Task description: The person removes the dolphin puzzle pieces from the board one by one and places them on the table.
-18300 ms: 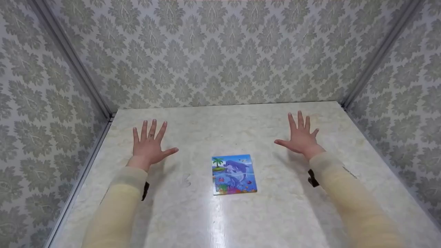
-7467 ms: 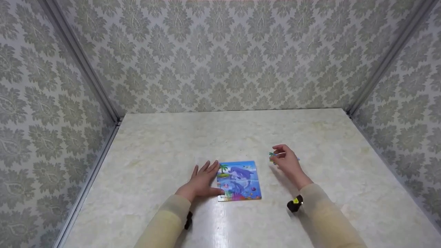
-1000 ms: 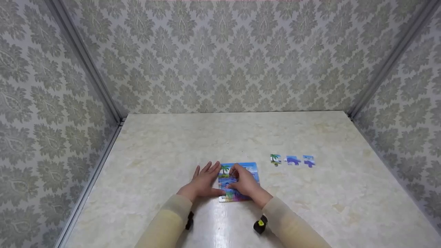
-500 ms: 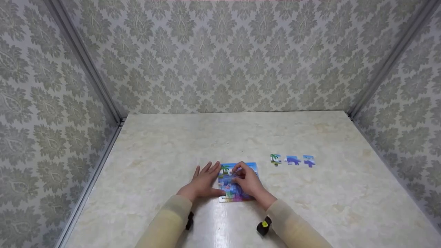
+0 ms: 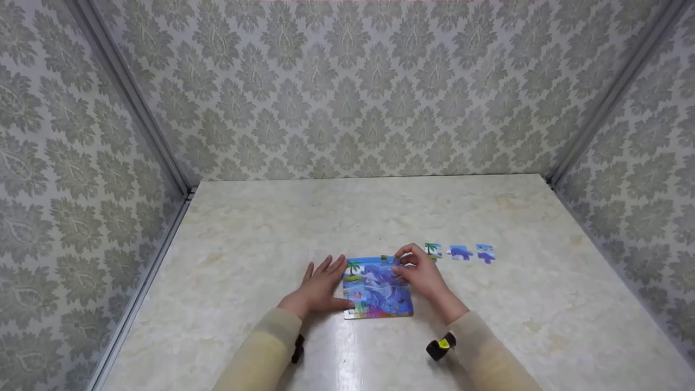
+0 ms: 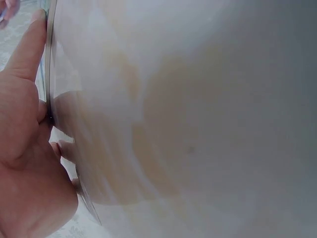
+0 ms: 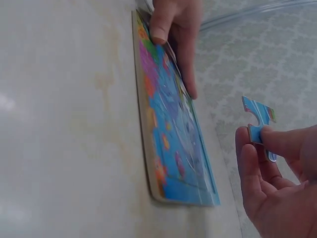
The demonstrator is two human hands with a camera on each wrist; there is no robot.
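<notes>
A dolphin jigsaw puzzle [image 5: 380, 298] in a thin board lies flat on the table. My left hand [image 5: 316, 290] rests along its left edge with fingers straight, the thumb over the lower left corner; the left wrist view shows part of this hand [image 6: 29, 148]. Above the board's upper right corner, my right hand [image 5: 426, 277] pinches a puzzle piece [image 7: 260, 116] between thumb and fingers. In the right wrist view that blue piece is clear of the board. Three loose pieces lie in a row to the right: a palm tree piece [image 5: 433, 248], a purple piece [image 5: 461, 252] and another [image 5: 485, 253].
The pale marbled table [image 5: 282, 217] surrounds the board. Behind it rises a patterned wall [image 5: 347, 98], with more patterned panels [image 5: 651, 179] at both sides. A black wrist strap [image 5: 441, 346] is on the right sleeve.
My right hand has lifted a puzzle piece from the board and moved right with it. The left hand stays put. Since the oldest frames, three pieces have been set out on the table.
</notes>
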